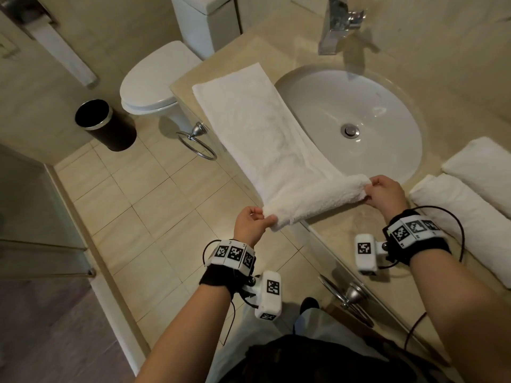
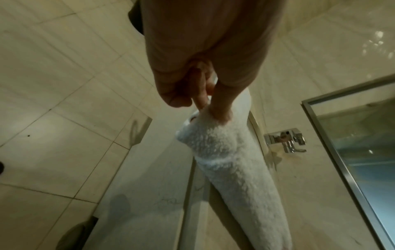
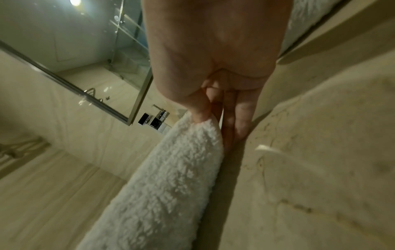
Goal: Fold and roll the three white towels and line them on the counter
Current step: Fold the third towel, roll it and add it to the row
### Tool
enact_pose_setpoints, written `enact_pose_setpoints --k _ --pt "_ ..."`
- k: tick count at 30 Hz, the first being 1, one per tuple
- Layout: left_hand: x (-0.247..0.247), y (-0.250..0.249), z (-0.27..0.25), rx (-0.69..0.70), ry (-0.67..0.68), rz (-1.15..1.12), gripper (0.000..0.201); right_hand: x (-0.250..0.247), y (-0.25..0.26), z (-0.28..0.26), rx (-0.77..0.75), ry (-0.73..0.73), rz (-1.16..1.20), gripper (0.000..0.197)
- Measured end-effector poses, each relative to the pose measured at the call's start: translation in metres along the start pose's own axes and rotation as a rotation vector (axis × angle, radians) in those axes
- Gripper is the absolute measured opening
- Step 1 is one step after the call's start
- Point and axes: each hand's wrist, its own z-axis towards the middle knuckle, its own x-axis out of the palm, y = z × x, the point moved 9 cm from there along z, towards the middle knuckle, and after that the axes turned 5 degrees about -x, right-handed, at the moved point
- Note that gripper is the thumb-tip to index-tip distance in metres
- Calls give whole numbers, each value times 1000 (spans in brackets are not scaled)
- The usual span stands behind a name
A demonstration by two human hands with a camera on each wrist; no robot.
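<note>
A long white towel [image 1: 257, 125], folded into a strip, lies on the beige counter [image 1: 298, 42] left of the sink, and its near end curls over into the start of a roll [image 1: 312, 200]. My left hand [image 1: 255, 219] pinches the roll's left end [image 2: 213, 140] past the counter's edge. My right hand [image 1: 380, 190] pinches the right end [image 3: 192, 145] at the sink's rim. Two other rolled white towels [image 1: 481, 164] [image 1: 453, 214] lie side by side on the counter at the right.
The oval sink [image 1: 351, 120] with its chrome tap [image 1: 337, 26] fills the counter's middle. A toilet [image 1: 154, 81] and a black bin [image 1: 102, 123] stand on the tiled floor to the left. Two towel rings [image 1: 196, 142] [image 1: 348, 297] hang from the counter's front.
</note>
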Motion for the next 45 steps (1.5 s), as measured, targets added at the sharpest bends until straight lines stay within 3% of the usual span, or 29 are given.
enact_pose_setpoints --k 3,6,9,16,20,23,26,29,32,34,39,45 --pt "-3 3 4 -53 -29 0 31 -2 -10 12 0 17 -8 17" --pt "0 4 9 -63 24 56 31 -5 4 6 -39 -33 -77 5" --pt "3 4 6 -56 79 114 26 5 18 -2 -56 2 -65 10" --pt "20 -23 -3 220 127 602 38 -12 27 4 -91 -120 -274 34" --pt "20 -39 -8 300 120 563 32 -10 26 5 -29 -133 -231 37" --pt "11 -25 -9 221 85 588 38 -7 26 4 -10 -113 -100 36" --pt "18 3 -7 94 188 794 40 -2 21 1 -6 -102 -37 34" --pt "22 4 -8 98 159 634 38 2 15 -2 -11 -105 16 31" --pt "16 -6 -12 148 32 432 28 3 10 -4 -12 -103 1 30" --pt "13 -13 -13 193 -27 416 23 1 6 -3 -14 -115 -44 28" --pt "22 -24 -16 357 -22 715 18 -8 5 3 42 -172 -62 21" --pt "23 -30 -19 453 32 877 20 -7 12 8 68 -155 -43 23"
